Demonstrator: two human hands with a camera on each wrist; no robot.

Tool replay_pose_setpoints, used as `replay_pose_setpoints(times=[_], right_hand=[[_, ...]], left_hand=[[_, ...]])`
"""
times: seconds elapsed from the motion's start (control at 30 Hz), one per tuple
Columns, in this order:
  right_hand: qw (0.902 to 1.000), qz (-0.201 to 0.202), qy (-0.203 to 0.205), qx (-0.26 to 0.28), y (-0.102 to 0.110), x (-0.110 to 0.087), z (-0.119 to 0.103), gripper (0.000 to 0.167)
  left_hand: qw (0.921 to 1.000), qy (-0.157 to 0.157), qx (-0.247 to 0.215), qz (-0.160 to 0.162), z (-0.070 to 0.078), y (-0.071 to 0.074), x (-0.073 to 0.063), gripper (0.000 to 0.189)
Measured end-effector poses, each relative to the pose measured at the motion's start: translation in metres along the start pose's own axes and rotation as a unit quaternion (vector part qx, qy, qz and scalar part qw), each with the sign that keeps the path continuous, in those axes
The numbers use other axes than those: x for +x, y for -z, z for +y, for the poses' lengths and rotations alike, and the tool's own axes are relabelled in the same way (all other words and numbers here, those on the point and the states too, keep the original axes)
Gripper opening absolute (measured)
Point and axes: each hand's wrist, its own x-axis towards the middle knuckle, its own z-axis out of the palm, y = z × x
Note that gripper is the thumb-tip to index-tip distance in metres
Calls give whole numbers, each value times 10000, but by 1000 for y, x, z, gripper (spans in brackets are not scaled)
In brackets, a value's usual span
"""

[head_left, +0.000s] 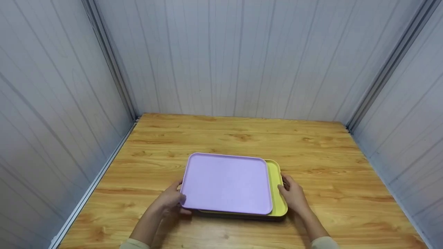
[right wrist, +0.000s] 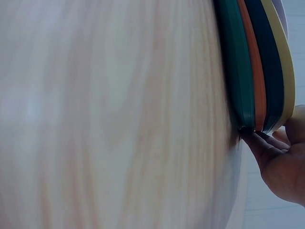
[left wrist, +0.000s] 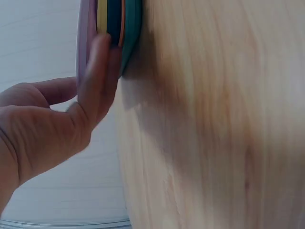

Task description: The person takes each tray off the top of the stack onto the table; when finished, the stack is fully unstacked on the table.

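Note:
A flat purple tray lies on top of a stack, shifted left so a strip of the yellow tray shows at its right. Below these, the right wrist view shows a dark blue tray, an orange tray and a green tray at the bottom. My left hand pinches the purple tray's left edge, thumb on the rim and fingers against its underside and the stack's side. With my right hand I grip the stack's right edge, thumb by the yellow rim, fingertips near the green tray.
The wooden table extends around the stack. White panel walls stand at the back and both sides, with a metal strip along the left table edge.

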Motion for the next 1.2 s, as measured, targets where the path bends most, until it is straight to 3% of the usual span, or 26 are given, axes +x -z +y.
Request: replay_pose_setpoints(times=[0.13,0.33,0.63,0.97,1.07,1.2], right_hand=[[10000,15,25,-31,1,0,0,48],[10000,48,53,28,0,0,0,49],[10000,0,20,60,0,-1,0,51],[9997,-169,-193,-28,2,-1,-1,52],[9997,-176,-165,-27,2,0,-1,51],[9996,-203,-169,-69,3,0,0,52]], left_hand=[[9990,88,-423,-114,-2,2,-2,89],[9960,-73,-879,-140,-8,7,-3,81],[9913,-226,-1126,637,-11,11,0,67],[9828,-218,-1445,1127,-16,23,4,47],[9821,-221,-1571,1017,-18,26,6,48],[9806,-288,-1853,575,-23,29,3,55]])
